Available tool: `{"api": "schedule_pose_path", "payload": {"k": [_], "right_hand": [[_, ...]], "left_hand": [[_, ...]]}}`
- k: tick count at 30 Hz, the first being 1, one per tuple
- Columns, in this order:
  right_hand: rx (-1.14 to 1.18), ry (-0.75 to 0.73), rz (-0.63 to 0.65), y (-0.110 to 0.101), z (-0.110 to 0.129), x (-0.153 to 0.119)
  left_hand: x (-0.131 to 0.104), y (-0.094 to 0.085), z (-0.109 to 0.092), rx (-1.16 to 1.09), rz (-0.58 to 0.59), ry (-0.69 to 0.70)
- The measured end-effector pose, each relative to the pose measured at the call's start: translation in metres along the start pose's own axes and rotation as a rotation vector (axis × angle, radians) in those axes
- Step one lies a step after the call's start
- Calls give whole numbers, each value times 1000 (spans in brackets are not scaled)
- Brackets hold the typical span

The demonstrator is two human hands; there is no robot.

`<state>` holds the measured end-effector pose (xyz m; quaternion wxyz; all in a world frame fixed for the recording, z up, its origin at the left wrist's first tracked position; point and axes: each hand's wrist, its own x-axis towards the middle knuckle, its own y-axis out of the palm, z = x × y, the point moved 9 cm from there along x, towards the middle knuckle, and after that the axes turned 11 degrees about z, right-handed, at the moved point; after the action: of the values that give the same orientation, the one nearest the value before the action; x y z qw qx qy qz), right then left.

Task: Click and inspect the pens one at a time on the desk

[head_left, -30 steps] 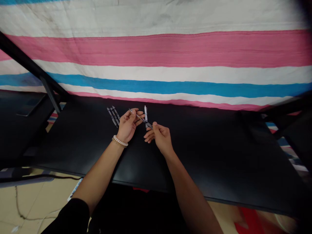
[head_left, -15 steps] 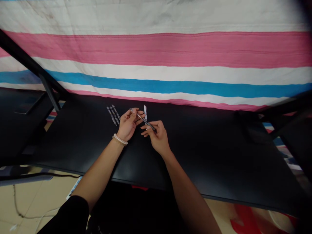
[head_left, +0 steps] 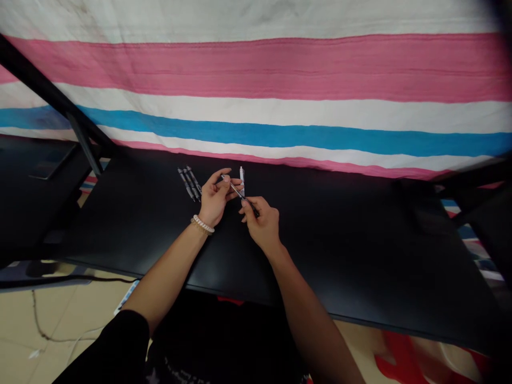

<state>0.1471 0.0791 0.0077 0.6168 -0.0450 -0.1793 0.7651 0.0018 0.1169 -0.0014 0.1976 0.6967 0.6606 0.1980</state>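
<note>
Between my two hands a slim dark pen (head_left: 237, 191) runs at a slant. My left hand (head_left: 215, 198), with a pale coiled band at the wrist, pinches its upper left end between thumb and fingers. Closed around its thicker lower right part is my right hand (head_left: 262, 221). A white pen (head_left: 242, 176) lies just behind the fingers, its lower part near them. To the left of my left hand, several dark pens (head_left: 189, 184) lie side by side at a slant on the black table (head_left: 328, 240).
A striped pink, white and blue sheet (head_left: 256, 117) hangs behind the table. Dark metal frame bars (head_left: 82, 141) stand at the left. Another black table at far left bears a flat dark device (head_left: 52, 165). Cables (head_left: 40, 325) lie on the tiled floor.
The view has shifted slightly, so the table and pens appear higher and a little to the right. My right hand's fingers have closed more around the pen; both hands still hold it.
</note>
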Motion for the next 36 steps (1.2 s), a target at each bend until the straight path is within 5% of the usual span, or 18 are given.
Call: {"api": "schedule_pose_path", "payload": {"k": [8,20,28,36], "right_hand": [[31,33,32,3,-3,1],[490,242,225,25,-25,6],[368,111,49,3,-14,7],[293,98,22,0,-15,6]], "left_hand": [[-1,-2,4,-26,-39,-35],[0,-4,4,13,-17,-14],[1,-15,-6,-6,-117,71],[1,-16,-6,-12,-137,69]]}}
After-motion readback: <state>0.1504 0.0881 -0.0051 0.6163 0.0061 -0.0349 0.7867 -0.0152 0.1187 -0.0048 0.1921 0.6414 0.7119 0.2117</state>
